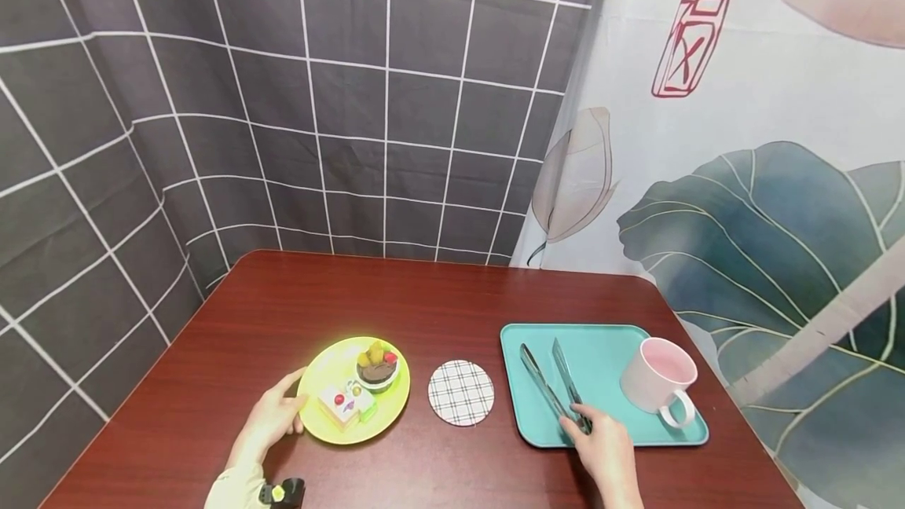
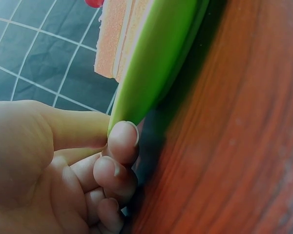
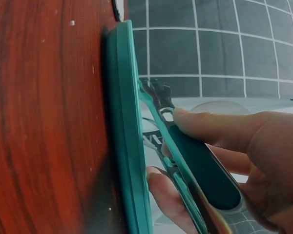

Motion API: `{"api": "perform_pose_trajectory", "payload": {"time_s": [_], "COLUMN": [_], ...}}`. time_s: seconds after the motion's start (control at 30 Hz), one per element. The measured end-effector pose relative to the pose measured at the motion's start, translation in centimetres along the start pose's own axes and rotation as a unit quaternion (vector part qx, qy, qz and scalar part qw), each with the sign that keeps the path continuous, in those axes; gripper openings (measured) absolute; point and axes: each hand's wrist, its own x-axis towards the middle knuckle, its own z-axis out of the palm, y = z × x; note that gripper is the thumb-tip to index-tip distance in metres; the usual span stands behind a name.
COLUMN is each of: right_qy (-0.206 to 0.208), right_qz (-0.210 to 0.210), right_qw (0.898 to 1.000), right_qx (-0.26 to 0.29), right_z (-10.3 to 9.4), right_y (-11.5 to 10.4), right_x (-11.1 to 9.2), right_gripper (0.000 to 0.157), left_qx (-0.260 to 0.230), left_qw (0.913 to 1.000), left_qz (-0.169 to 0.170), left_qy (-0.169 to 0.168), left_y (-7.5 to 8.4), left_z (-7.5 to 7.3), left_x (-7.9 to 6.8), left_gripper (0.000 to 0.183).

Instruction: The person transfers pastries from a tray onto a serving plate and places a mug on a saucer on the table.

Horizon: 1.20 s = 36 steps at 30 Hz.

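My left hand (image 1: pixel 272 411) pinches the near-left rim of a yellow-green plate (image 1: pixel 328 366), thumb above and fingers beneath. In the left wrist view that rim (image 2: pixel 154 58) is tilted up off the wood. On the plate sit a slice of cake (image 1: pixel 341 408) with a red cherry and a small bowl (image 1: pixel 378 375) of chocolate-brown filling topped with fruit. My right hand (image 1: pixel 606 450) holds metal tongs (image 1: pixel 543 380) over a teal tray (image 1: pixel 601 360), at its near edge. Their arms are spread, tips pointing away. Thumb and fingers grip opposite arms in the right wrist view.
A pink mug (image 1: pixel 646 387) stands at the tray's right end, handle toward the near right. Between plate and tray lies a round checked coaster (image 1: pixel 461 393). The brown table (image 1: pixel 396 289) ends at a dark grid curtain (image 1: pixel 346 100) behind.
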Motion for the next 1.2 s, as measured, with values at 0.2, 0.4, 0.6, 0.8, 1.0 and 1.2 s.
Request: {"api": "perform_pose_trajectory", "payload": {"time_s": [0.2, 0.4, 0.6, 0.8, 1.0, 1.2], "right_qy": [-0.004, -0.029, -0.04, -0.014, 0.12, 0.259], "right_qz": [0.02, 0.033, 0.033, 0.021, -0.01, 0.02], "right_qw": [1.0, 0.999, 0.999, 1.0, 0.992, 0.962], "right_qx": [-0.006, -0.006, -0.006, 0.0, 0.03, 0.085], "right_z": [0.0, 0.1, 0.1, -0.6, -1.7, -2.7], "right_y": [0.2, 0.6, 0.7, 0.6, 1.2, 2.6], "right_x": [0.0, 0.2, 0.4, 0.2, -0.2, 0.2], "right_gripper": [0.028, 0.026, 0.026, 0.024, 0.028, 0.053], "left_qx": [0.0, 0.0, -0.004, -0.007, 0.0, -0.002], "left_qw": [1.0, 0.9999, 1.0, 1.0, 1.0, 0.9999], "left_qz": [0.008, 0.012, 0.006, 0.002, 0.004, 0.011], "left_qy": [-0.002, -0.005, -0.003, -0.002, -0.002, -0.004], "left_y": [0.0, -0.1, -0.1, 0.1, 0.1, 0.0], "left_z": [-0.1, -0.1, -0.1, -0.1, -0.1, -0.1], "left_x": [0.0, 0.1, 0.1, 0.0, 0.0, 0.1], "left_gripper": [0.054, 0.054, 0.054, 0.054, 0.053, 0.053]}}
